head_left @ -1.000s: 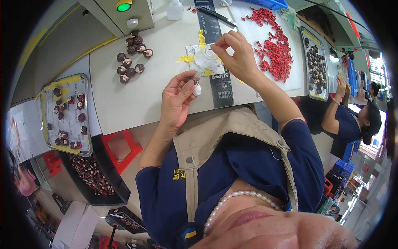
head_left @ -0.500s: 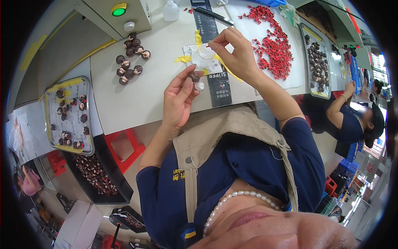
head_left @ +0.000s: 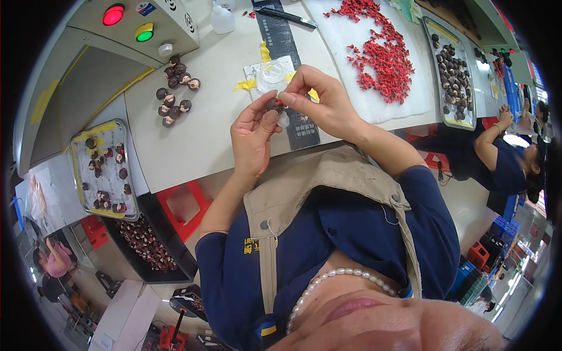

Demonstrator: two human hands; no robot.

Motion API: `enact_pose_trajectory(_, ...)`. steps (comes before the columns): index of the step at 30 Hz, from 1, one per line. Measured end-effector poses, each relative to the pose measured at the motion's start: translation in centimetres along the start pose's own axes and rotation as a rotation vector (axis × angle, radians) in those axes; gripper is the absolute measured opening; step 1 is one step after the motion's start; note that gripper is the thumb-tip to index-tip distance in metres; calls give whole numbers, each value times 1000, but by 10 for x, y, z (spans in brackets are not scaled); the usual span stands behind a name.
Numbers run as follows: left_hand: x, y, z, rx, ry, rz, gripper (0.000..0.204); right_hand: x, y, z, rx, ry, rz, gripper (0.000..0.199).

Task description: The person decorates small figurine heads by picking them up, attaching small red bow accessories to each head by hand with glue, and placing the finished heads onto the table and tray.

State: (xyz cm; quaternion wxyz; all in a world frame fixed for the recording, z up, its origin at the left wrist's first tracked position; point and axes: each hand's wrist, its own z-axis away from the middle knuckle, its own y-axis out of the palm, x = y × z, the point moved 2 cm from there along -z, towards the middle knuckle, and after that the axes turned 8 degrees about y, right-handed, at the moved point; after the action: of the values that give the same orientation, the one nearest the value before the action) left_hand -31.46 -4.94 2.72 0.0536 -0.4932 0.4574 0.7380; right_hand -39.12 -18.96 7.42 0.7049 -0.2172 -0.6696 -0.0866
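Between the fingertips of my left hand [head_left: 253, 136] is a small dark-brown doll head [head_left: 273, 105], with a whitish piece [head_left: 283, 120] showing just below it. My right hand [head_left: 319, 102] pinches a tiny red piece [head_left: 279, 102] against the head's side. Just beyond the fingers, a clear round cup [head_left: 272, 73] stands on a white pad stuck down with yellow tape [head_left: 244, 85]. To the left, several brown doll heads [head_left: 175, 93] with pale faces lie loose on the table.
Many small red pieces [head_left: 383, 70] cover a white foam sheet on the right. A black pen-like tool [head_left: 287, 16] and white bottle [head_left: 222, 19] lie beyond. Trays of heads [head_left: 105, 169] flank the table; a black crate [head_left: 155, 245] sits lower left. A co-worker [head_left: 497, 152] sits at right.
My right hand has come from over the cup down to the head in my left hand, bringing the red piece against it. The view has shifted slightly; a red light now shows on the machine.
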Motion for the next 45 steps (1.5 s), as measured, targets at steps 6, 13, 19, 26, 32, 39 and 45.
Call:
enact_pose_trajectory(6,1,1,-3,43,8,-58,38,2,-4,0,-36,-76,95,15)
enact_pose_trajectory(13,-3,8,-2,53,148,-186,43,5,-9,0,25,60,1,14)
enact_pose_trajectory(19,-7,14,-2,81,240,-341,38,9,-5,-1,-166,-306,300,14)
enact_pose_trajectory(26,-10,20,-5,190,303,-493,33,-3,-4,6,-134,-259,184,14)
enact_pose_trajectory(32,-11,31,-9,211,344,-552,29,-6,-11,11,-154,-277,145,13)
enact_pose_trajectory(39,6,33,-2,238,234,-555,32,-18,-19,29,-204,-266,162,14)
enact_pose_trajectory(45,8,50,-6,266,182,-390,36,-15,-35,40,-260,-230,235,10)
